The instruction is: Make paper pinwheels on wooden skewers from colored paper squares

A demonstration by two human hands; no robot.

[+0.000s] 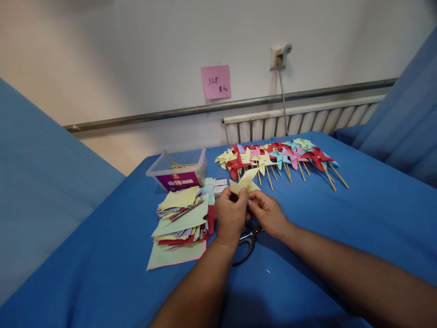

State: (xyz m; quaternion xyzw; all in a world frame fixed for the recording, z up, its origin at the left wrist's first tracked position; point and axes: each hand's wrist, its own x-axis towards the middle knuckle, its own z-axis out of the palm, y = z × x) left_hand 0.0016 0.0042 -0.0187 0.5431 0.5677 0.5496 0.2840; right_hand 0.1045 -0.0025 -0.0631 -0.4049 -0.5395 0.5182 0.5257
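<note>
Paper pinwheel is pinched at centre betw. both grips, left hand & right hand clamped on it, equally near. Blades are fanned up & away from fingers; scissors are lying on surface just below wrists.

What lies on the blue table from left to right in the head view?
Stack of cut paper squares → left hand → yellow pinwheel pinched in both hands → right hand → row of finished pinwheels on sticks farther back.
</note>
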